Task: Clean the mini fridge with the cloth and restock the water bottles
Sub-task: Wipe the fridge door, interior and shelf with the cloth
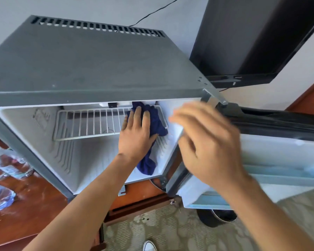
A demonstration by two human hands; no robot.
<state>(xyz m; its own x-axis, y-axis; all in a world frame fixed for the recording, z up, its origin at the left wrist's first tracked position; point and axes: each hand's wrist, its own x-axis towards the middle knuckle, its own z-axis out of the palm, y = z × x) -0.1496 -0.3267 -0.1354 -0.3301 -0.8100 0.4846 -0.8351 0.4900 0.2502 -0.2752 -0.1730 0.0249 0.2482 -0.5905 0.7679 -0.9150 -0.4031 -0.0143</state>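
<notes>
A dark blue cloth [152, 124] lies bunched over the right end of the white wire shelf [91, 122] inside the open mini fridge [91, 69], its tail hanging down toward the fridge floor, as a person's left hand [136, 134] presses it flat against the rack with fingers spread and mostly straight. The right hand [207, 140], blurred in mid-air in front of the open door [279, 160], holds nothing, its fingers apart and loosely bent. The cleaning appears to be under way, with the restocking yet to come: several clear water bottles [5, 167] wait on the wooden surface [25, 214] to the left of the fridge, well apart from the cloth. To wipe the shelf well, the left hand would probably do best keeping an even palm pressure and drawing the cloth along the wires from end to end, gathering the hanging tail so it does not snag, while the free hand steadies the door or the shelf's front edge, since a wire rack of this kind may slide. A dark television [252, 38] stands behind, beside the fridge.
</notes>
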